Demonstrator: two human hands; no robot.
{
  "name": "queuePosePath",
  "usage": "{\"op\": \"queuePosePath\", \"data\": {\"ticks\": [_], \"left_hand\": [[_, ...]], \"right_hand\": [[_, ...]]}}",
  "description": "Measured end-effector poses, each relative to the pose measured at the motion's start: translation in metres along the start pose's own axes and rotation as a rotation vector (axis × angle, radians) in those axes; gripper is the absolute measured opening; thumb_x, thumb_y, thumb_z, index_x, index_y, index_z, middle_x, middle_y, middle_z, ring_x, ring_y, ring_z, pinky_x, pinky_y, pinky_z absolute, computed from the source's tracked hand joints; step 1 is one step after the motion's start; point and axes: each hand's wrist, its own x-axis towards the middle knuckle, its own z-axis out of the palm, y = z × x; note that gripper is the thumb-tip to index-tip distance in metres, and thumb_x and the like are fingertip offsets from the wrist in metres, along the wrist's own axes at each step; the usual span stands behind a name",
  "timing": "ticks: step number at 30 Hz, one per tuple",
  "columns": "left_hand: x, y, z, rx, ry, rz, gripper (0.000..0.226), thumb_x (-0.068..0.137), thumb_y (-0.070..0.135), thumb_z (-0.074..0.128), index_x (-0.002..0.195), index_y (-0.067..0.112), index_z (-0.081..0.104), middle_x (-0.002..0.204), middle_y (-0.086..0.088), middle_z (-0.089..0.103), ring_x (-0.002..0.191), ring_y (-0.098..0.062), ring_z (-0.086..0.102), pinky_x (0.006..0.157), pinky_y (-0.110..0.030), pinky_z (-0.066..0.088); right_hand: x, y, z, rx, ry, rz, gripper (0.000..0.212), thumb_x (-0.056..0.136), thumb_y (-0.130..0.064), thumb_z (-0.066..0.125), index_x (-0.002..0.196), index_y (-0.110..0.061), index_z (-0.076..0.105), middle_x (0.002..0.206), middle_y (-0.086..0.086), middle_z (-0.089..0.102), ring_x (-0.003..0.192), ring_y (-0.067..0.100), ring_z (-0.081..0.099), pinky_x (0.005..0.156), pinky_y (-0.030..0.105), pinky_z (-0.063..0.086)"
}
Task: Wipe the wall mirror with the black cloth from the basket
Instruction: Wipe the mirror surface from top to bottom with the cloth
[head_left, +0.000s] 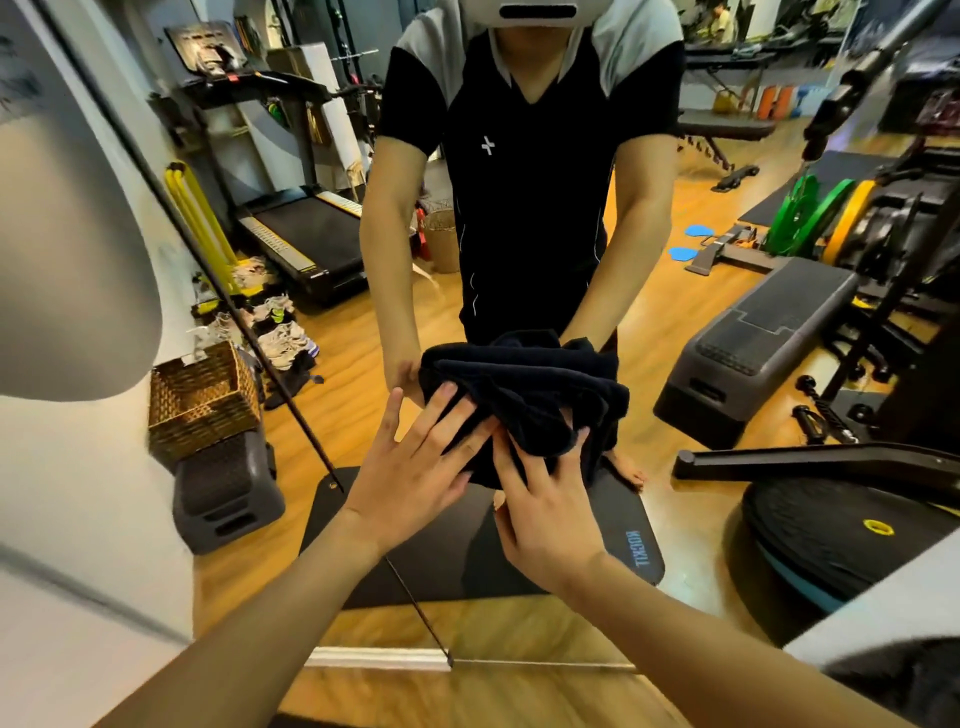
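Two bare hands press one bunched black cloth (524, 395) flat against a large frameless wall mirror (597, 218), which fills most of the view and reflects a gym room and the person's own front. Its left edge runs as a dark slanted line from about 11 o'clock down to 6 o'clock, with pale wall to the left of it.

Set against that wall at 9 o'clock, a brown woven wicker basket (202, 400) sits on top of a dark grey plastic step block (228, 499); from here no cloth shows inside it. Well apart from the hands, it plays no part in the next stroke.

At the centre, the cloth lies as a crumpled wad, its long axis running roughly 9 to 3 o'clock. It sits directly ahead of both hands, just past the fingertips, in contact with the glass.

Slightly left of centre, the left hand (415, 467) reaches forward with fingers straight and spread wide, their tips resting on the cloth's left lower edge toward 1 o'clock. Beside it, the right hand (550, 499) also has splayed fingers, tips tucked under and against the cloth's lower middle fold, more pressing than gripping. Both hands look equally near; the right seems to bear more of the wad.

Wiping appears underway, and much of the glass lies above and to both sides of the cloth, so any stroke likely sweeps sideways or upward.
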Motion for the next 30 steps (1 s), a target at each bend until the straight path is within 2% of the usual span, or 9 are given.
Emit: {"op": "queuePosePath", "data": {"ticks": [4,8,11,13,16,19,22,30], "left_hand": [[-0.038,-0.046,-0.003,0.030,0.012,-0.028,0.082,0.094,0.040,0.064,0.161,0.017,0.021,0.161,-0.012,0.022,0.155,-0.032,0.013,0.122,-0.065,0.013],[-0.065,-0.068,-0.002,0.011,0.020,-0.046,0.079,0.084,0.030,0.073,0.152,0.014,0.036,0.153,-0.016,0.031,0.153,-0.035,0.017,0.118,-0.066,0.021],[-0.068,-0.069,0.006,-0.033,0.027,-0.016,0.082,0.089,0.029,0.061,0.160,0.014,0.022,0.151,-0.019,0.030,0.157,-0.035,0.004,0.122,-0.064,0.017],[-0.065,-0.067,0.009,-0.055,0.029,-0.042,0.076,0.090,0.029,0.052,0.159,0.012,0.024,0.153,-0.020,0.027,0.157,-0.035,0.001,0.125,-0.061,0.012],[-0.065,-0.055,0.007,-0.099,0.031,-0.105,0.070,0.090,0.026,0.055,0.154,0.005,0.037,0.158,-0.021,0.023,0.155,-0.042,0.007,0.125,-0.060,0.012],[-0.062,-0.043,0.001,-0.164,0.061,-0.161,0.069,0.093,0.030,0.053,0.154,0.001,0.037,0.160,-0.024,0.023,0.155,-0.044,0.008,0.125,-0.059,0.014],[-0.060,-0.027,-0.001,-0.168,0.109,-0.208,0.075,0.090,0.031,0.058,0.155,0.000,0.035,0.160,-0.027,0.024,0.155,-0.043,0.006,0.123,-0.061,0.021],[-0.063,-0.003,0.023,-0.103,0.202,-0.330,0.077,0.092,0.035,0.059,0.157,0.005,0.031,0.160,-0.022,0.024,0.156,-0.039,0.008,0.120,-0.059,0.030]], "right_hand": [[0.029,-0.048,0.005,0.028,0.089,-0.024,0.086,0.087,-0.030,0.059,0.161,-0.011,0.019,0.166,0.015,0.018,0.151,0.057,0.005,0.119,0.073,0.001],[0.046,-0.082,0.022,0.059,0.242,-0.054,0.085,0.083,-0.028,0.069,0.156,-0.014,0.028,0.162,0.010,0.024,0.150,0.052,0.011,0.122,0.066,-0.002],[0.047,-0.078,0.044,0.008,0.345,-0.079,0.082,0.082,-0.031,0.068,0.154,-0.015,0.032,0.159,0.008,0.029,0.150,0.046,0.011,0.125,0.060,-0.005],[0.050,-0.070,0.050,-0.042,0.395,-0.100,0.076,0.084,-0.035,0.065,0.152,-0.017,0.036,0.155,0.006,0.039,0.149,0.044,0.017,0.125,0.057,0.001],[0.052,-0.067,0.044,-0.080,0.462,-0.122,0.068,0.086,-0.038,0.059,0.148,-0.018,0.040,0.150,0.005,0.046,0.142,0.042,0.029,0.116,0.055,0.022],[0.056,-0.056,0.022,-0.086,0.546,-0.174,0.056,0.086,-0.039,0.060,0.137,-0.017,0.056,0.136,0.003,0.058,0.122,0.039,0.043,0.094,0.051,0.039],[0.059,-0.036,0.006,-0.111,0.598,-0.254,0.050,0.088,-0.043,0.059,0.132,-0.019,0.063,0.132,0.003,0.061,0.109,0.035,0.046,0.083,0.047,0.040],[0.057,-0.027,0.024,-0.178,0.628,-0.341,0.049,0.084,-0.043,0.060,0.126,-0.017,0.061,0.124,0.005,0.059,0.101,0.032,0.041,0.079,0.044,0.035]]}}
